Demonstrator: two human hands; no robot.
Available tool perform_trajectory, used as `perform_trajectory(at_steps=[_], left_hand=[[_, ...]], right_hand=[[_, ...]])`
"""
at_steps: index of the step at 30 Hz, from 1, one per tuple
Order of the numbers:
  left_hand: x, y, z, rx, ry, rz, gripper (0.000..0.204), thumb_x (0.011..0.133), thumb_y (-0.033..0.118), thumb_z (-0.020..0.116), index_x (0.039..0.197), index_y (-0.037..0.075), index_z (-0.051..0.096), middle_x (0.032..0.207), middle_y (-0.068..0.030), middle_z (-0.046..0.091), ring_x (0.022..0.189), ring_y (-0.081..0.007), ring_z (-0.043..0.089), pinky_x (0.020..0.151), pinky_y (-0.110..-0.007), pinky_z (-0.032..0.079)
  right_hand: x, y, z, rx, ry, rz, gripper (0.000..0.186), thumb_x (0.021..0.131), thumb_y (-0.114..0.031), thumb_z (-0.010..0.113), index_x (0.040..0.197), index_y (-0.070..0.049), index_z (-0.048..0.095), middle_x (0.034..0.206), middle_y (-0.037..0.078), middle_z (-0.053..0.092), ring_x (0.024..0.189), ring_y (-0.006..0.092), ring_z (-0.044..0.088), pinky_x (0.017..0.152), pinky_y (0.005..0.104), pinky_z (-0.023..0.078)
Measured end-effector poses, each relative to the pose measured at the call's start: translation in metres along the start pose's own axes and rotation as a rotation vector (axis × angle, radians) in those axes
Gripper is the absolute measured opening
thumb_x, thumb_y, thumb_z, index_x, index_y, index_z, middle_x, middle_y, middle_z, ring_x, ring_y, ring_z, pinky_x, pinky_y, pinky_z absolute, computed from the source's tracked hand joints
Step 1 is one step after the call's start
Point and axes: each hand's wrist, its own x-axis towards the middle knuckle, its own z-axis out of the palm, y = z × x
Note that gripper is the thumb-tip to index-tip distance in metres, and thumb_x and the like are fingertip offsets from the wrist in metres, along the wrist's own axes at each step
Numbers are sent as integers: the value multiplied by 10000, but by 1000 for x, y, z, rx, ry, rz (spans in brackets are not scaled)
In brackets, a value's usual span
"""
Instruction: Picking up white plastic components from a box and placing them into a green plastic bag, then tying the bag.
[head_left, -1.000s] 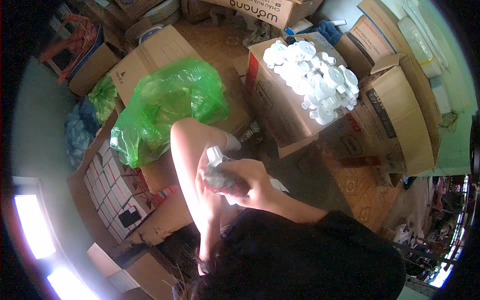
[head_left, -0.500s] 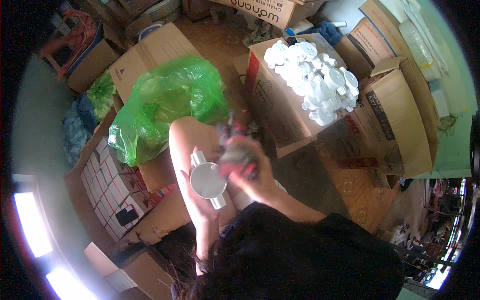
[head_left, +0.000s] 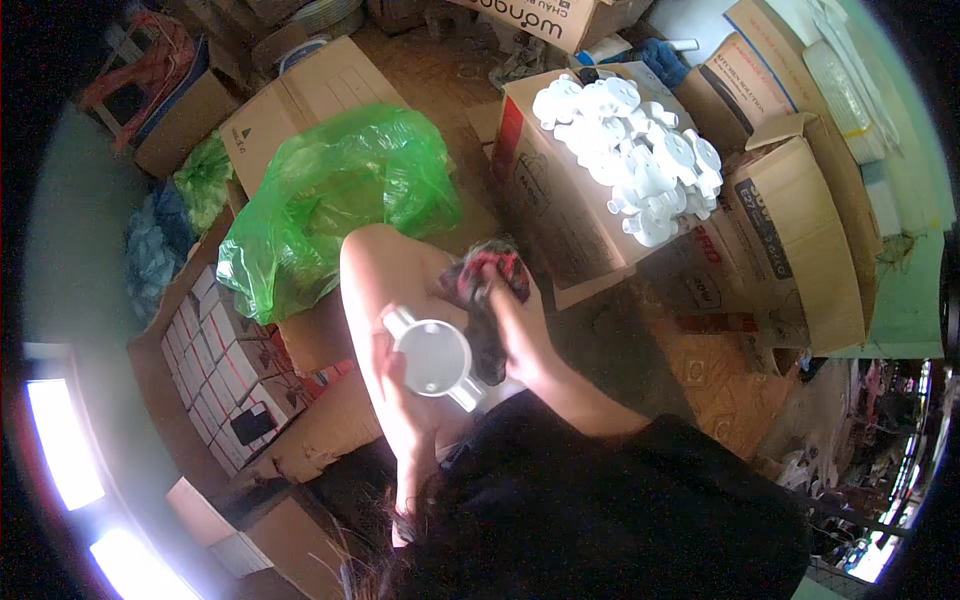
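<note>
Item under inspection: 1 white round fitting, with 2 short spouts, 1 toward upper left and 1 toward lower right. It is held above my bare leg, its round face turned up to view. Status: this piece is in hand and not on the heap of white fittings; the cloth is clear of its round face. Whether that face is finished I cannot tell, nor whether the heaped pieces have been handled or are waiting.

Position: the fitting lies just to the right of my left fingers, which grip it by its left edge. My right hand is clenched on the bunched red-and-dark cloth, near the fitting's upper right side — the cloth's lower end hangs close beside the rim; contact cannot be confirmed.

Surroundings: the heap rests on a cardboard carton to the right. A green plastic bag lies to the left, beyond my leg; contents undetermined.
</note>
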Motion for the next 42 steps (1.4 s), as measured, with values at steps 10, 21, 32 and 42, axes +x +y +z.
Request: perform_trajectory(at_steps=[10,21,32,42], left_hand=[[5,24,46,466,86,394,441,972,356,363,1264,27,330,1092,-138,497,1011,-222,511,896,-349,388],[39,3,85,319,-108,726,581,928,525,312,1265,71,177,1185,-258,461,1024,-305,526,859,-410,449],[70,-5,86,459,-531,599,631,909,415,462,1352,-4,299,1368,-213,369,1211,-333,427,1004,-427,316],[107,15,48,624,-193,560,500,957,363,325,1197,-56,453,1118,-162,559,956,-213,547,890,-335,389]], right_hand=[[-24,13,-12,-88,-339,79,375,913,-253,559,1189,-16,471,1086,46,555,985,99,496,894,280,412],[1,-37,-55,182,-427,483,544,860,-580,472,924,-52,591,699,77,606,534,163,575,472,274,484],[14,-120,-139,-372,100,-262,652,669,-163,761,1213,10,446,959,139,612,778,232,619,729,327,512],[109,-225,-237,-1207,811,-1187,431,683,-274,771,925,39,598,821,142,644,741,225,614,698,325,476]])
